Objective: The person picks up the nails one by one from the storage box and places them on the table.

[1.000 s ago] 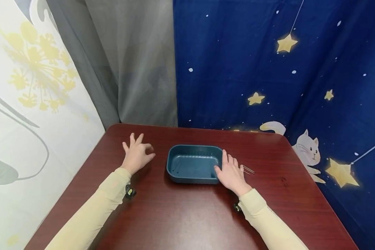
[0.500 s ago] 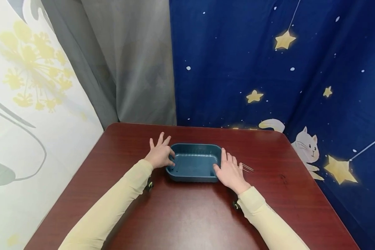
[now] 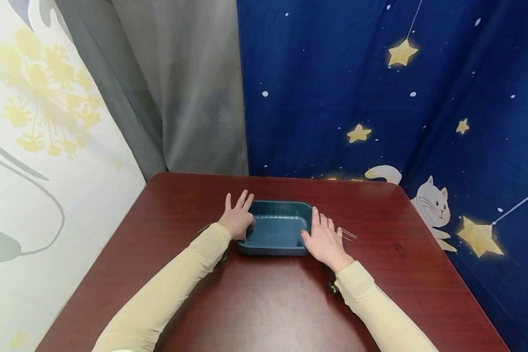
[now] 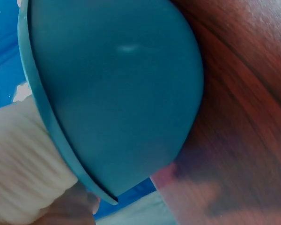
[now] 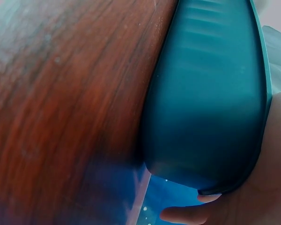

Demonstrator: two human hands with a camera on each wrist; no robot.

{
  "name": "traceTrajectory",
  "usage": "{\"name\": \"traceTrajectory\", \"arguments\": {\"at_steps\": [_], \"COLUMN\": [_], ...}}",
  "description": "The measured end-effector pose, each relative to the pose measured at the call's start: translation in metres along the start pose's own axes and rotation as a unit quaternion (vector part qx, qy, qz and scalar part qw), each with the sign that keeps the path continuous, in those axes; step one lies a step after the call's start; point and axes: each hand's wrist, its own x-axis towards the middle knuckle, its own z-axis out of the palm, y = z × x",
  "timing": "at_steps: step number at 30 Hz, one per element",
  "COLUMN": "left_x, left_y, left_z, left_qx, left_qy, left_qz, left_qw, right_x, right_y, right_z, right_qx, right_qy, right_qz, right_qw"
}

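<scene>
A dark teal plastic tray [image 3: 276, 230] with rounded corners stands on the table, its outer wall filling much of both wrist views. Over its left end is my left hand [image 3: 237, 221], thumb and index finger dipping inside while the other fingers spread upward. What lies beneath those two fingertips is hidden, so I cannot tell whether they pinch anything. My right hand [image 3: 327, 240] holds the tray's right end, thumb inside the wall and fingers along the outside. Close beside that hand, several thin metal sticks [image 3: 349, 233] lie on the table.
Another thin stick [image 3: 204, 228] shows on the table left of the tray, partly covered by the left sleeve [image 3: 211, 244]. The reddish-brown table [image 3: 264, 303] reaches back to a grey curtain [image 3: 202, 98] and a blue star-patterned curtain [image 3: 312, 88].
My left hand has moved right from the bare table into the tray's left end, covering the thin dark sticks seen there earlier. The right hand keeps its hold on the tray.
</scene>
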Motion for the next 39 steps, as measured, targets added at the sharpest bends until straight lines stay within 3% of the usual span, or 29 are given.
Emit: {"name": "traceTrajectory", "arguments": {"at_steps": [6, 13, 23, 30, 35, 39], "left_x": [0.002, 0.005, -0.002, -0.007, -0.009, -0.01], "left_y": [0.002, 0.002, 0.0, 0.004, 0.003, 0.0], "left_z": [0.005, 0.005, 0.003, 0.0, 0.002, 0.003], "left_qx": [0.009, 0.031, 0.053, 0.047, 0.01, -0.015], "left_qy": [0.027, 0.015, 0.005, 0.053, 0.105, 0.122], "left_qz": [-0.032, -0.085, -0.1, -0.115, -0.127, -0.125], "left_qw": [0.9991, 0.9958, 0.9936, 0.9908, 0.9862, 0.9845], "right_x": [-0.001, 0.001, 0.0, 0.0, -0.001, 0.0], "right_y": [-0.001, -0.003, -0.004, -0.003, -0.004, -0.005], "right_z": [-0.001, 0.001, 0.001, 0.001, 0.001, 0.0], "right_qx": [0.006, 0.005, -0.001, -0.001, 0.001, 0.0], "right_qy": [0.001, 0.001, 0.0, -0.002, -0.002, -0.005], "right_qz": [0.005, 0.004, 0.0, 0.005, 0.01, 0.011], "right_qw": [1.0, 1.0, 1.0, 1.0, 0.9999, 0.9999]}}
